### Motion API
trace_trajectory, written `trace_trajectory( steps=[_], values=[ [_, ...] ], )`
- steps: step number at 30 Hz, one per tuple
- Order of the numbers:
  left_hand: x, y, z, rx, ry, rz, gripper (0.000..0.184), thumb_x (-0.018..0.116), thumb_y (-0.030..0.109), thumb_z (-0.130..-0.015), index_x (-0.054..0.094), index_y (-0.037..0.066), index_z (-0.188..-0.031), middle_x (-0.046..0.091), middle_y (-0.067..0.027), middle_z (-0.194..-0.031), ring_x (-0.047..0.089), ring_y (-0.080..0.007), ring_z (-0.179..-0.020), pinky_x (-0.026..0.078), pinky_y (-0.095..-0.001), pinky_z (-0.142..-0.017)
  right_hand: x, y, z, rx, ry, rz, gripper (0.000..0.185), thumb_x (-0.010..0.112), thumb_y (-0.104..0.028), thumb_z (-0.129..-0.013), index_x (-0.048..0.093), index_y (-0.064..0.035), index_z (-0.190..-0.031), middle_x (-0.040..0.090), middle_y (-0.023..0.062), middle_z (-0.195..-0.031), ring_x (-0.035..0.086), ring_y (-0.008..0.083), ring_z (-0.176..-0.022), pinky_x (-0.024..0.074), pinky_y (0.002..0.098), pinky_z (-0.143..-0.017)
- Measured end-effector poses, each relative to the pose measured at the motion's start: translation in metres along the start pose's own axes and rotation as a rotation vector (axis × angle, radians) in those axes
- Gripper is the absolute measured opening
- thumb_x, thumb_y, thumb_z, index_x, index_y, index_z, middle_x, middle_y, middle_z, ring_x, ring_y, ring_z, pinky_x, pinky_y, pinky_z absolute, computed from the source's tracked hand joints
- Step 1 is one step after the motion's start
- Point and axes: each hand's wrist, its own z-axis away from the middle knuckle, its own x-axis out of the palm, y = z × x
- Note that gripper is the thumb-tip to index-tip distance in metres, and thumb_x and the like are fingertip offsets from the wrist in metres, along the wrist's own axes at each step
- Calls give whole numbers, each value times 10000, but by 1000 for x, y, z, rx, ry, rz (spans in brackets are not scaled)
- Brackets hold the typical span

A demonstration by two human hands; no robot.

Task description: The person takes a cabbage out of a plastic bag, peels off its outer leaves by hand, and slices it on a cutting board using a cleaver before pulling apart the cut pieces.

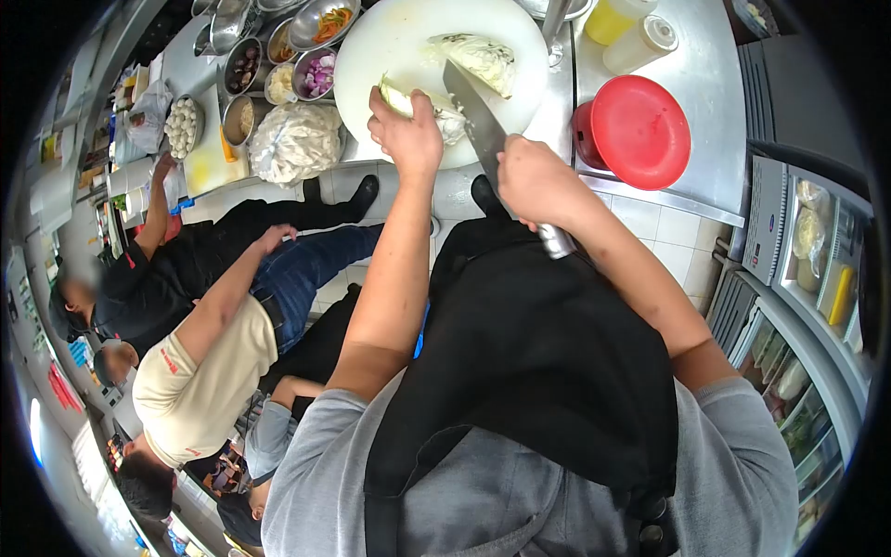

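Your left hand [406, 135] has its thumb and fingers clamped about a cabbage piece [449, 121] near the round board's [373, 45] near edge; your right hand [540, 178] wraps its fingers tightly round the knife [478, 121]; another cabbage wedge [484, 63] lies toward the board's far right edge.

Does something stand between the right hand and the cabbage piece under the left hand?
Yes, only the knife in the right hand: its blade is between that hand and the cabbage piece.
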Motion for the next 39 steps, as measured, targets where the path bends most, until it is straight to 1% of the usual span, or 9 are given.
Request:
trace_trajectory(
  steps=[3,9,10,15,20,29,34,36,39],
  values=[
    [-2,-2,-7,-40,80,48,845,629,419,-940,261,16,-1585,426,-398,-1380,405,-530,-1328,334,-590,-1138,33,20,-45,-163,327,23,240,575,1,-881,573,194,-1025,708,355,-914,738,463,-840,603,480,-763],
    [-6,-4,-14,-24,33,7,860,625,440,-943,251,17,-1591,418,-414,-1375,400,-541,-1319,337,-597,-1130,-7,-12,-27,-127,84,195,155,609,28,-850,665,155,-780,716,262,-717,740,390,-638,611,431,-623],
    [-3,-5,-12,-51,38,-1,857,624,437,-942,253,18,-1592,432,-411,-1366,405,-544,-1316,333,-603,-1128,-1,-4,-40,-146,63,193,210,529,-22,-988,543,178,-1053,670,241,-663,679,329,-497,537,455,-426],
    [-6,0,-15,-4,40,14,863,626,455,-935,268,21,-1589,456,-413,-1349,428,-542,-1300,335,-596,-1129,14,-10,-54,-41,176,67,145,591,108,-837,683,122,-726,705,240,-667,731,350,-589,599,455,-556],
    [-6,-15,-37,75,92,-29,851,656,443,-886,392,-40,-1534,573,-427,-1274,516,-536,-1269,385,-523,-1132,11,12,-54,-111,105,139,253,543,-22,-986,509,148,-1170,712,265,-850,666,299,-493,556,419,-420],
    [-17,-29,-85,197,61,-354,1010,619,698,-827,398,82,-1595,529,-359,-1405,484,-493,-1365,388,-525,-1157,-29,6,45,-242,398,108,309,472,-186,-1087,515,119,-1071,684,259,-715,656,335,-470,542,445,-464],
    [-46,7,-22,776,184,33,272,664,190,-957,673,20,-1168,692,-221,-1153,635,-449,-1073,491,-523,-948,-48,22,66,-282,471,50,295,481,-180,-1083,523,112,-1075,654,216,-646,612,292,-411,510,444,-445],
    [-29,3,4,790,-281,-281,304,544,63,-941,686,56,-1210,696,-173,-1229,692,-398,-1020,564,-479,-905,-52,24,73,-294,469,19,305,492,-185,-1081,536,114,-1121,627,184,-603,595,267,-394,502,432,-440],
    [-9,-5,30,873,-256,-509,321,546,67,-911,698,62,-1194,669,-201,-1244,738,-363,-937,612,-453,-788,-57,30,68,-309,483,26,313,503,-191,-1080,547,113,-1140,610,180,-574,590,260,-392,491,420,-431]
  ],
)
